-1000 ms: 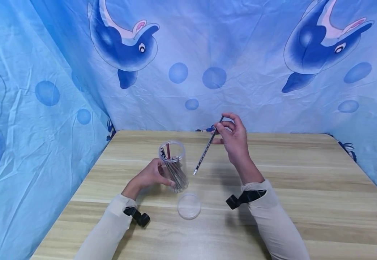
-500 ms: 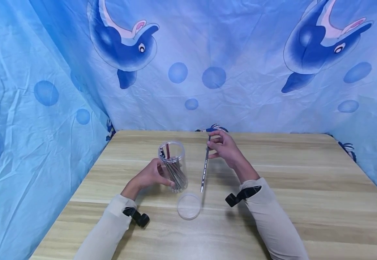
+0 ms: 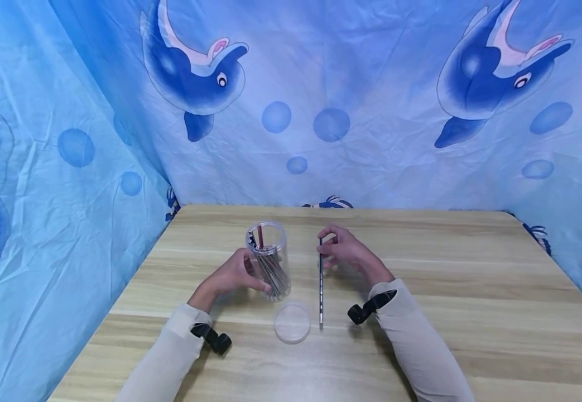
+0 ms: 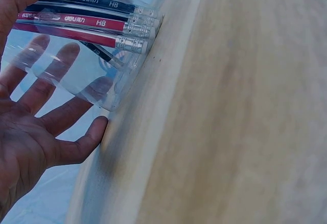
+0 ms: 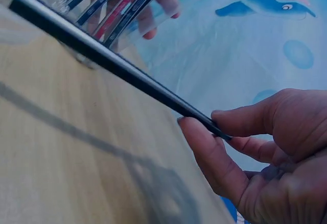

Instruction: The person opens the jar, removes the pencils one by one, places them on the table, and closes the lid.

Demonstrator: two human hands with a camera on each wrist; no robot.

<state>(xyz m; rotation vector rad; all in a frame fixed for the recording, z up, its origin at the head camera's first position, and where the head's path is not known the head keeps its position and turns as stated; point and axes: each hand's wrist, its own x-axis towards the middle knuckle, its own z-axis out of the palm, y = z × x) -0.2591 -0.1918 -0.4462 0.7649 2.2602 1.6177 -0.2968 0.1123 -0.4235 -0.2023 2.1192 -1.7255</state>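
A clear plastic jar stands on the table, gripped by my left hand with thumb in front and fingers behind. Inside it lean several dark and red pencils, their metal eraser ends down at the base in the left wrist view. To the right of the jar, my right hand pinches a dark pencil by its far end between thumb and fingertips. This pencil points toward me, eraser end nearest, close over the table. In the right wrist view the thumb and fingertips meet near the pencil's end.
A round clear lid lies on the wooden table in front of the jar, left of the pencil's eraser end. Blue dolphin-print sheets hang behind the table and along both sides.
My right hand has come down and a little left, toward me, swinging the pencil from a slant to nearly straight toward me. My left hand and the jar have stayed put.
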